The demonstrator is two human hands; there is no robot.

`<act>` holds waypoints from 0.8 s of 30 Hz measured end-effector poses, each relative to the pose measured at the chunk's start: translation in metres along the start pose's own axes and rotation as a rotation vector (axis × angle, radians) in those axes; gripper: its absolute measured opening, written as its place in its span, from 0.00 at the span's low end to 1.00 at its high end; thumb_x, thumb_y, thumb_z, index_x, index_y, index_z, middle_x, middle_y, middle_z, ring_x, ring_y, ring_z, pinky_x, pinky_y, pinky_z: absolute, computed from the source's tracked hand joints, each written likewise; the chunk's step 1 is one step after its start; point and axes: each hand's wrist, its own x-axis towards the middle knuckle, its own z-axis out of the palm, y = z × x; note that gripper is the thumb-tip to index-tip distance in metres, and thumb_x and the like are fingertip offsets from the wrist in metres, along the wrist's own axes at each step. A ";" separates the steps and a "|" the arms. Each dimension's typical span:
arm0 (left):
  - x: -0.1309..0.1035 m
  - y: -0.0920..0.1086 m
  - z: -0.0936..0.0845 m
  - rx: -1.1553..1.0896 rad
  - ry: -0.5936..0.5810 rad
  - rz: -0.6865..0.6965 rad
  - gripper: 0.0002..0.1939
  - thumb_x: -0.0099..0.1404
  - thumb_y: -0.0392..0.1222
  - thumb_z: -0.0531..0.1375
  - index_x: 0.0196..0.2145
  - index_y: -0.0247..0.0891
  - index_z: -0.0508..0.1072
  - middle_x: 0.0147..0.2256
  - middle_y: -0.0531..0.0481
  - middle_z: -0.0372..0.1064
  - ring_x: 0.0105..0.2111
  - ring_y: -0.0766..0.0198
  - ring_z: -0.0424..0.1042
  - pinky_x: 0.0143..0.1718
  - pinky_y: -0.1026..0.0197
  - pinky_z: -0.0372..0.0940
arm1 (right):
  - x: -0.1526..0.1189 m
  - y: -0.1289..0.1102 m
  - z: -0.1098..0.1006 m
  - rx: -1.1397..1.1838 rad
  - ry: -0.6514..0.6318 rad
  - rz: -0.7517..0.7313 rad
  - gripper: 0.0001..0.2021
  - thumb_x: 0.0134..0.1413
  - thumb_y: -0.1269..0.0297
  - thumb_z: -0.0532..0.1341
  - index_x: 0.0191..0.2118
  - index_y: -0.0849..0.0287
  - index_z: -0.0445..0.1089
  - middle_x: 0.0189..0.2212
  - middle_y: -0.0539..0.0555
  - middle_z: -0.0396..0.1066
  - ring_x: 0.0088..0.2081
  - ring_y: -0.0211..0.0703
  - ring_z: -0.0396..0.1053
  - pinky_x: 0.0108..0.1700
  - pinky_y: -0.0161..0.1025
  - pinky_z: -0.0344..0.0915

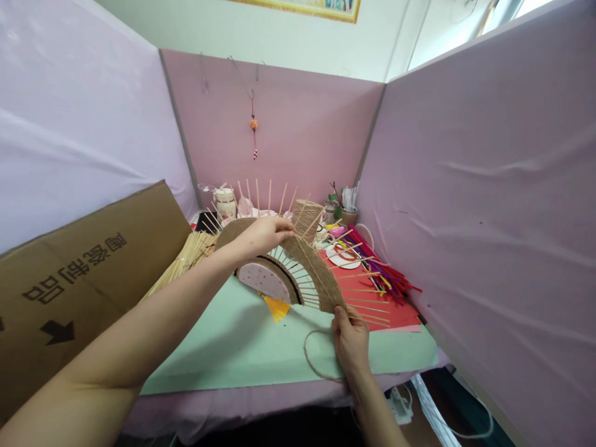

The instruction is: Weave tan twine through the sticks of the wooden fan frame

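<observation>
While both hands hold it, one half-round fan [323, 280] of thin sticks, woven with brown twine, stands over the green-covered bench [218, 357]. Left hand [267, 234]: fingers pinched at the top of the woven band; whether on twine or stick cannot be told. Right hand [351, 338]: thumb and fingers clamped on the band's lower right end, a loop of twine [305, 351] beside it. Within the arch: one white half-round piece [263, 282], red-dotted; one yellow tassel [276, 308] beneath. Behind: one twine spool [308, 218]. Right: red paper [403, 315], coloured pipe cleaners [395, 282]. Left: stick bundle [184, 261], cardboard box [97, 279].
</observation>
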 end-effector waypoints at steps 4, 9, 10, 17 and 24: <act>0.001 0.000 0.002 -0.081 0.008 -0.011 0.17 0.61 0.48 0.56 0.37 0.35 0.79 0.31 0.50 0.75 0.32 0.64 0.69 0.34 0.64 0.60 | 0.000 -0.008 0.001 0.004 0.004 0.045 0.19 0.44 0.47 0.66 0.27 0.59 0.64 0.16 0.41 0.49 0.20 0.32 0.45 0.22 0.34 0.44; -0.001 0.003 0.008 -0.059 0.104 0.010 0.15 0.61 0.46 0.55 0.34 0.34 0.79 0.30 0.50 0.75 0.31 0.65 0.68 0.35 0.63 0.60 | -0.001 -0.034 -0.013 -0.163 -0.092 0.090 0.23 0.44 0.51 0.68 0.42 0.59 0.65 0.17 0.42 0.58 0.18 0.34 0.51 0.22 0.34 0.46; -0.001 0.004 0.009 -0.058 0.118 0.016 0.15 0.61 0.45 0.55 0.34 0.34 0.79 0.30 0.50 0.75 0.31 0.65 0.68 0.35 0.63 0.60 | -0.001 -0.040 -0.019 -0.188 -0.113 0.113 0.27 0.42 0.51 0.68 0.46 0.59 0.63 0.17 0.42 0.60 0.18 0.34 0.51 0.22 0.34 0.46; 0.003 0.004 0.014 -0.049 0.177 0.028 0.14 0.61 0.43 0.55 0.32 0.34 0.79 0.28 0.50 0.75 0.29 0.64 0.67 0.33 0.63 0.59 | -0.005 -0.101 -0.080 -0.593 -0.108 0.080 0.27 0.34 0.47 0.70 0.40 0.58 0.67 0.14 0.42 0.58 0.19 0.37 0.55 0.22 0.35 0.51; 0.001 0.008 0.016 -0.037 0.134 0.050 0.12 0.61 0.41 0.56 0.33 0.35 0.79 0.28 0.50 0.75 0.28 0.65 0.67 0.33 0.64 0.59 | -0.017 -0.214 -0.093 -0.818 0.166 -0.450 0.12 0.36 0.53 0.69 0.25 0.56 0.76 0.26 0.55 0.74 0.30 0.45 0.68 0.35 0.40 0.63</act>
